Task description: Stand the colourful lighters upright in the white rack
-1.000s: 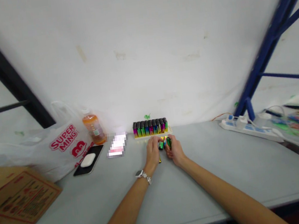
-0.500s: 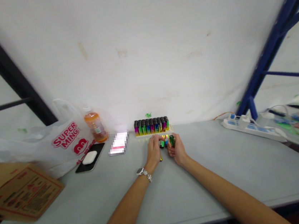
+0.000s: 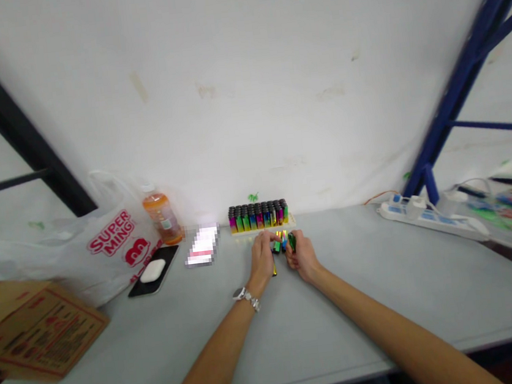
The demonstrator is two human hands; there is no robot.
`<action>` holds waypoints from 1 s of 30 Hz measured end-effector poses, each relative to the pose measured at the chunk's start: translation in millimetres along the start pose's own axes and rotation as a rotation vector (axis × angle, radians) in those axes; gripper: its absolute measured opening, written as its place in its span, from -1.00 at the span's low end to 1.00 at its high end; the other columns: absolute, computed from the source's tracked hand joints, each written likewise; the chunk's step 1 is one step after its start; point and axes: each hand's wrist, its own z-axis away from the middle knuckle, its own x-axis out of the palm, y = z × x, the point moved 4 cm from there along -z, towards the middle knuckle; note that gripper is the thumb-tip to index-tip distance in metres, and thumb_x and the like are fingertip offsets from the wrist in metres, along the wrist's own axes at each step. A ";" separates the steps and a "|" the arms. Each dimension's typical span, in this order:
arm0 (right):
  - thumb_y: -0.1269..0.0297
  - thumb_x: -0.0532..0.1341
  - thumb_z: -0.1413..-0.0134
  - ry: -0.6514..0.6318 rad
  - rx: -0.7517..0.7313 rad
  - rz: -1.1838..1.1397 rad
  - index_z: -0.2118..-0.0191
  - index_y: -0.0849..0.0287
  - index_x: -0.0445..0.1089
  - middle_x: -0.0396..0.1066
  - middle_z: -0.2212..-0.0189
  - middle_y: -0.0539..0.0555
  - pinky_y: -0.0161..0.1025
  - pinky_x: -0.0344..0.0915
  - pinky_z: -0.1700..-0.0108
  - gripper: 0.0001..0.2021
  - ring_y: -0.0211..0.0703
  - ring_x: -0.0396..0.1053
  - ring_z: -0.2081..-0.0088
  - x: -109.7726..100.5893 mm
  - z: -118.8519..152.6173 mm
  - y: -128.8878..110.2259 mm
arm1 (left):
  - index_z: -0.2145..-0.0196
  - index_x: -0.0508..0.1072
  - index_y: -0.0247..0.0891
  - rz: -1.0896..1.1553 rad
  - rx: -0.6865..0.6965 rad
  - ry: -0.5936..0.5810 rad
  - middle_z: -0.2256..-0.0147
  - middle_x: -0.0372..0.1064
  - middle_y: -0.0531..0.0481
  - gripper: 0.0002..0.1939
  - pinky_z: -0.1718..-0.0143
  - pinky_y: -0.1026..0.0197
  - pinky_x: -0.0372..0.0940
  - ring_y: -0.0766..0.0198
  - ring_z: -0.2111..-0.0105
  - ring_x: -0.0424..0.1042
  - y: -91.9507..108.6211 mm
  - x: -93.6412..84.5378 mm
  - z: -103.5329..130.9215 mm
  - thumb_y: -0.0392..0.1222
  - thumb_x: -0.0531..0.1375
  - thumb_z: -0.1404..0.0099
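Note:
In the head view, my right hand (image 3: 303, 257) is closed around a dark green lighter (image 3: 292, 241), which shows upright above the fingers. Across from it, my left hand (image 3: 261, 258) is curved beside a small group of shiny, colourful lighters (image 3: 281, 241), one finger stretched over them; its other fingers are partly hidden. A yellow lighter end (image 3: 274, 270) shows beside the left palm, and whether the hand touches it is unclear. Just behind both hands, a pale tray (image 3: 293, 221) bears rows of upright rainbow-coloured lighters (image 3: 259, 216) with black tops.
Left of my hands are a blurred-out phone-like screen (image 3: 202, 245), a dark phone (image 3: 163, 274) under a white case (image 3: 153, 271), an orange drink bottle (image 3: 163, 218), a plastic bag (image 3: 76, 237) and a cardboard box (image 3: 45, 330). A power strip (image 3: 432, 221) lies at right, near a blue post.
The green lighter in my right hand has tipped slightly and shifted a little to the left. My left hand stays nearly in place, and the whole view has moved slightly.

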 end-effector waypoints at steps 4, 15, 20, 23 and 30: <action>0.01 -0.04 -0.13 -0.004 0.011 -0.017 0.69 0.08 0.04 -0.12 0.83 -0.14 -0.37 -0.29 0.72 -0.57 -0.38 -0.23 0.77 -0.3 1.3 -0.6 | 0.41 0.47 -0.25 0.001 -0.005 -0.010 0.33 0.48 -0.08 -0.45 0.07 0.12 0.27 0.18 0.22 0.42 -0.2 0.1 0.7 0.09 -0.15 -0.42; -0.35 0.13 0.04 -0.121 -0.102 -0.068 0.45 0.16 0.33 0.06 0.73 -0.15 -0.38 -0.05 0.69 -0.44 -0.35 -0.02 0.69 2.2 0.4 -7.0 | 0.34 0.50 -0.24 -0.001 0.085 -0.042 0.29 0.47 -0.06 -0.64 0.07 0.16 0.27 0.19 0.21 0.42 11.0 -0.8 -1.0 0.00 0.01 -0.39; -0.15 0.30 0.05 -0.051 -0.410 0.161 0.27 0.16 0.48 0.40 0.46 -0.01 -0.31 0.26 0.37 -0.56 -0.23 0.31 0.41 -15.9 -5.8 -32.8 | 0.40 0.46 -0.25 -0.026 0.039 0.027 0.33 0.44 -0.05 -0.63 0.10 0.16 0.27 0.19 0.23 0.41 6.2 -6.3 -3.4 -0.03 -0.02 -0.39; -0.04 0.30 0.01 0.026 -0.653 0.457 0.35 0.15 0.53 0.48 0.32 0.07 -0.25 0.26 0.23 -0.67 -0.14 0.36 0.26 -29.8 -10.0 -52.2 | 0.45 0.44 -0.23 -0.036 0.058 0.010 0.37 0.42 -0.03 -0.63 0.12 0.16 0.26 0.19 0.26 0.39 6.7 -5.7 -3.7 -0.01 -0.01 -0.37; 0.13 0.31 0.02 -0.023 -0.717 0.655 0.28 0.16 0.53 0.53 0.36 0.07 -0.23 0.27 0.30 -0.77 -0.13 0.40 0.33 -43.7 -33.2 -70.7 | 0.47 0.43 -0.21 -0.029 0.053 -0.021 0.40 0.39 -0.02 -0.62 0.18 0.17 0.28 0.20 0.30 0.38 3.9 -2.8 -4.0 -0.01 -0.01 -0.37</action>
